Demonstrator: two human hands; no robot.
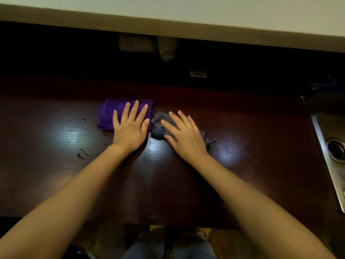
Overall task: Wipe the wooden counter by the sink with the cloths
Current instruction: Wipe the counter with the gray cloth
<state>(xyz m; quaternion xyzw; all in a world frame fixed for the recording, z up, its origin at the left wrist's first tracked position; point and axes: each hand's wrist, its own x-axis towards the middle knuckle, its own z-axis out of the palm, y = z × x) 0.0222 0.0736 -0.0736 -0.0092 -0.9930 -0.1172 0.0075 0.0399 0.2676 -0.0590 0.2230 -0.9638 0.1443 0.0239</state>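
Pressing flat, open left hand (130, 128) and right hand (183, 133) half hide purple cloth (108, 116) and grey cloth (158, 128).

two cloths (107, 114), two hands (130, 128), one sink (330, 146)

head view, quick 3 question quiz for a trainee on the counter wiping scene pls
1. Which colour cloth lies under the left hand?
2. True or false: the grey cloth under the right hand is folded flat.
3. On which side of the wooden counter is the sink: A left, B right?

Key:
1. Purple; the purple cloth.
2. False, it is bunched up.
3. B.
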